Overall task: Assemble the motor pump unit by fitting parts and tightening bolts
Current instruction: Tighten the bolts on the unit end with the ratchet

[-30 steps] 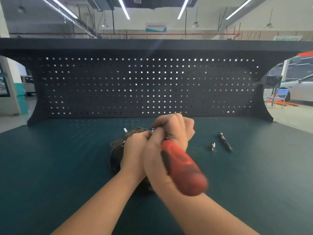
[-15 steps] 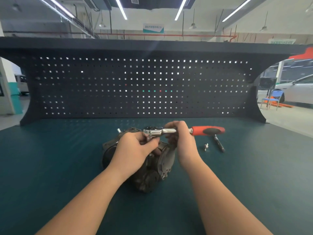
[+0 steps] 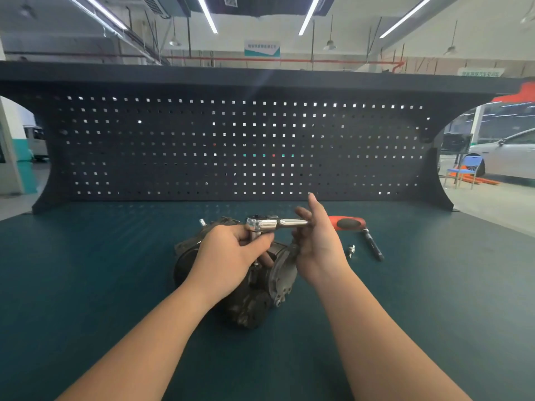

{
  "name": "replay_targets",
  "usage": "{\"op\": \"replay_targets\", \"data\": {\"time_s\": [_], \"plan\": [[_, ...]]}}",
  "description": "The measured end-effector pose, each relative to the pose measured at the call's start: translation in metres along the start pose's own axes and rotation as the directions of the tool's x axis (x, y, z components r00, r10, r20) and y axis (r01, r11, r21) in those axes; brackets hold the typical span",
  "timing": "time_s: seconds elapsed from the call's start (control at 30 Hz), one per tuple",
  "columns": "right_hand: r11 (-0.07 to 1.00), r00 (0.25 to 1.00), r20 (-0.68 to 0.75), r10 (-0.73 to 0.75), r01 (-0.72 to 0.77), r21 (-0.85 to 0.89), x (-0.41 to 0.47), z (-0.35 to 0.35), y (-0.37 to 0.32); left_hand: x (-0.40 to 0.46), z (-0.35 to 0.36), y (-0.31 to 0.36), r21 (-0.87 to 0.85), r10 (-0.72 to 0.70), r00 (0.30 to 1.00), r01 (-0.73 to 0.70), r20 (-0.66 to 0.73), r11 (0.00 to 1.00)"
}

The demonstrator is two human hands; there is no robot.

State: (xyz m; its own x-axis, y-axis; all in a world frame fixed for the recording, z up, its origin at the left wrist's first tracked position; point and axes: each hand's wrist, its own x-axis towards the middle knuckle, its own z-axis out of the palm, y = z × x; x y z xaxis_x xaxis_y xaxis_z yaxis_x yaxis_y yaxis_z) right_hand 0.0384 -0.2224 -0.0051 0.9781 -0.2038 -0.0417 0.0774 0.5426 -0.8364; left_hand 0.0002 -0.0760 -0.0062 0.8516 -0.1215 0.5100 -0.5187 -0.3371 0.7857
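Far left of the unit, a small silver stud [image 3: 202,222] sticks up from the dark cast-metal motor pump unit [image 3: 254,287], which lies mid-bench on the dark green bench mat [image 3: 86,285]. Left hand [image 3: 231,256] sits on top of the housing, thumb and fingers curled round the socket post under the chrome ratchet head [image 3: 256,222], so it's pinching the drive steady over the bolt; the bolt itself is hidden under the hand. The chrome ratchet wrench with a red-and-black handle [image 3: 346,222] runs level to the right. Right hand [image 3: 318,244] is on the shank with fingers straight and spread, pushing rather than gripping. My read: mid-tightening, between strokes. To do it well: keep the left hand pressing the socket square on the bolt head, swing in short arcs, keep the shank level so the socket doesn't cam off, and grip the red handle for final torque since flat fingers give little leverage. Right of the hand, a small silver bolt [image 3: 351,251] and a black extension bar [image 3: 373,244] lie loose on the mat, probably next in.
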Motion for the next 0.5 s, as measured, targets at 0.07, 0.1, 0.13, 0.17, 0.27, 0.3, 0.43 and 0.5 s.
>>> {"op": "replay_targets", "data": {"time_s": [0.07, 0.1, 0.13, 0.17, 0.27, 0.3, 0.43, 0.5], "plan": [[0.997, 1.0, 0.004, 0.022, -0.021, -0.073, 0.001, -0.001, 0.001, -0.001, 0.0, 0.001, -0.006, 0.009, 1.0, -0.009, 0.01, 1.0], [0.995, 0.999, 0.01, 0.043, -0.042, -0.089, 0.001, -0.002, 0.001, -0.001, -0.001, 0.002, -0.003, 0.013, 1.0, -0.013, 0.014, 1.0], [0.994, 0.998, 0.015, 0.067, -0.066, -0.093, 0.001, -0.003, 0.002, 0.0, -0.001, 0.002, 0.004, 0.015, 1.0, -0.015, 0.014, 1.0], [0.993, 0.996, 0.015, 0.083, -0.082, -0.087, 0.001, -0.004, 0.002, 0.0, -0.001, 0.002, 0.014, 0.015, 1.0, -0.015, 0.01, 1.0], [0.996, 0.996, -0.034, 0.082, -0.083, -0.044, 0.003, -0.005, 0.003, 0.0, 0.001, 0.0, 0.042, 0.01, 1.0, -0.009, -0.019, 0.999], [0.997, 0.996, -0.059, 0.071, -0.073, -0.034, 0.004, -0.005, 0.003, -0.001, 0.002, -0.002, 0.04, 0.007, 0.999, -0.006, -0.032, 0.999], [0.999, 0.994, -0.11, 0.027, -0.024, 0.031, 0.003, -0.005, 0.004, 0.0, 0.004, -0.006, 0.028, 0.001, 0.996, 0.001, -0.085, 1.0], [0.998, 0.99, -0.142, 0.001, 0.009, 0.069, 0.001, -0.005, 0.005, 0.0, 0.006, -0.008, 0.007, -0.003, 0.994, 0.003, -0.109, 1.0]]}}
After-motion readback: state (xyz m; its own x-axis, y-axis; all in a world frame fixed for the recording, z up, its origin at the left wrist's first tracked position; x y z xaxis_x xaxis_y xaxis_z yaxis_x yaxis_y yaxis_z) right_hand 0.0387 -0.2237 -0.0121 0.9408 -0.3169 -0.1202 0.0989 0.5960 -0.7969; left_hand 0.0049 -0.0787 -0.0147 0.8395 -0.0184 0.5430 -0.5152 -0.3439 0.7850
